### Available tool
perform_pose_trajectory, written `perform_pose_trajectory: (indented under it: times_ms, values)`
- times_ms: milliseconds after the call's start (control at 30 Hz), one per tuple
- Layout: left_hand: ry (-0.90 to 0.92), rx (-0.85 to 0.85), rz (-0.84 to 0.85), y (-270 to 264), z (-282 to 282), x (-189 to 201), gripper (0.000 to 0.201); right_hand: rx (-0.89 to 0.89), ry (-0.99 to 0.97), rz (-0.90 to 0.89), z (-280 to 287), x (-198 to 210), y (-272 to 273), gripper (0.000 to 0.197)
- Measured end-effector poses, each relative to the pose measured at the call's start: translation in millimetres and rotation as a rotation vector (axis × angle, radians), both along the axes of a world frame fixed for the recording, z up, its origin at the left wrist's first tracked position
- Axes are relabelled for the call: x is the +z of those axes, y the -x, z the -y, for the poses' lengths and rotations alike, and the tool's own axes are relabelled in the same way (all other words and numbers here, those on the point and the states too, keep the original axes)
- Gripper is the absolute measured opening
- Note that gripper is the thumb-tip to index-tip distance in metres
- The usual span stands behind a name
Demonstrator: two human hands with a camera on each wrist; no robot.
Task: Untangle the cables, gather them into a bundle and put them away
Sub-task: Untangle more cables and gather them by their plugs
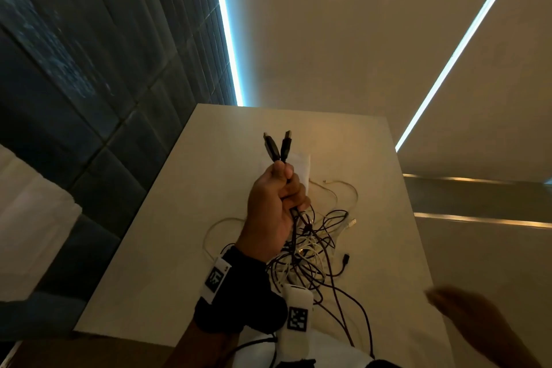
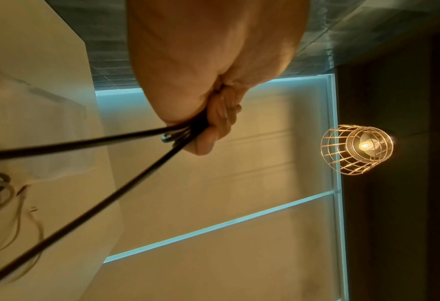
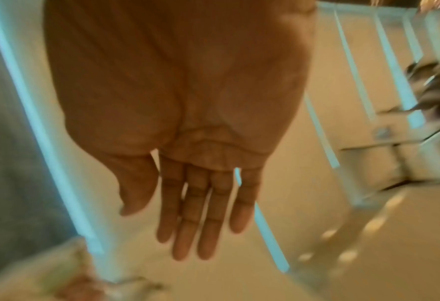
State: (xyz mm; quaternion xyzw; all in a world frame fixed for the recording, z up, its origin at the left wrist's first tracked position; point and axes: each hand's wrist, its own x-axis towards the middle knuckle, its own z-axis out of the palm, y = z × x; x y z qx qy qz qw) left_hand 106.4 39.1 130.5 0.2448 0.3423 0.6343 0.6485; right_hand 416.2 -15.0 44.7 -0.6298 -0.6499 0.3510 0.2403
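Pale table [image 1: 167,218] stands against beige wall [image 1: 343,24] crossed by lit blue-white strips [image 1: 228,39]. Dark padded panelling [image 1: 74,69] left of table. Wire-caged lamp [image 2: 356,149] burning.

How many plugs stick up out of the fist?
2. Both black plugs poke up above the left hand, side by side: one plug on the left, the other plug on the right.

cables [image 1: 307,248] on my counter [image 1: 167,248] centre | my left hand [image 1: 273,209] above them | right hand [image 1: 466,311] off to the right
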Motion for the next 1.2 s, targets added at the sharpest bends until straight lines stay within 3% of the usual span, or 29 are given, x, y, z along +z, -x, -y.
perform_pose_trajectory:
  times_ms: [67, 167, 333, 567, 700, 733, 867, 967, 1033, 1100, 1167, 1200]
  values:
    - [0.007, -0.025, -0.013, -7.8, 1.9, 1.3, 0.029, 0.142, 0.049, -0.033, -8.4, 30.2, 31.5, 0.041]
    - [0.015, -0.047, -0.041, -15.8, 5.6, 3.6, 0.030, 0.356, -0.009, -0.288, -26.7, 49.1, 103.5, 0.027]
    - [0.048, -0.037, -0.071, -12.7, 9.3, 5.1, 0.031, 0.348, -0.055, -0.473, -27.1, 58.9, 149.5, 0.018]
    - [0.139, -0.287, -0.165, 7.5, 13.6, -8.0, 0.031, 0.107, -0.091, -0.454, -28.2, 43.4, 88.1, 0.022]
    - [0.129, -0.177, -0.158, 29.3, 10.2, -3.4, 0.022, -0.137, -0.009, -0.510, -17.3, 26.1, 32.1, 0.065]
    - [0.115, -0.152, -0.162, 33.4, 9.2, -1.9, 0.024, -0.153, 0.018, -0.522, -12.1, 22.7, 22.2, 0.063]
    - [0.092, -0.189, -0.327, 31.8, 8.1, 1.9, 0.029, -0.105, 0.170, -0.479, 5.9, 7.9, 8.4, 0.021]
    - [0.073, -0.280, -0.450, 36.3, 10.1, 10.2, 0.029, -0.249, 0.147, -0.489, 14.1, -7.0, -6.2, 0.025]
    - [0.064, -0.208, -0.427, 49.7, 9.6, 15.4, 0.027, -0.380, 0.169, -0.495, 22.5, -18.7, -25.0, 0.029]
    - [0.012, -0.138, -0.298, 54.2, 8.0, 15.8, 0.025, -0.264, 0.245, -0.327, 28.2, -29.7, -42.5, 0.047]
    - [-0.021, -0.150, -0.107, 42.5, 8.5, 12.8, 0.021, 0.122, 0.429, 0.003, 27.4, -39.8, -39.7, 0.021]
    - [-0.025, -0.180, -0.019, 32.0, 9.3, 10.7, 0.020, 0.325, 0.494, 0.178, 31.8, -43.6, -33.9, 0.038]
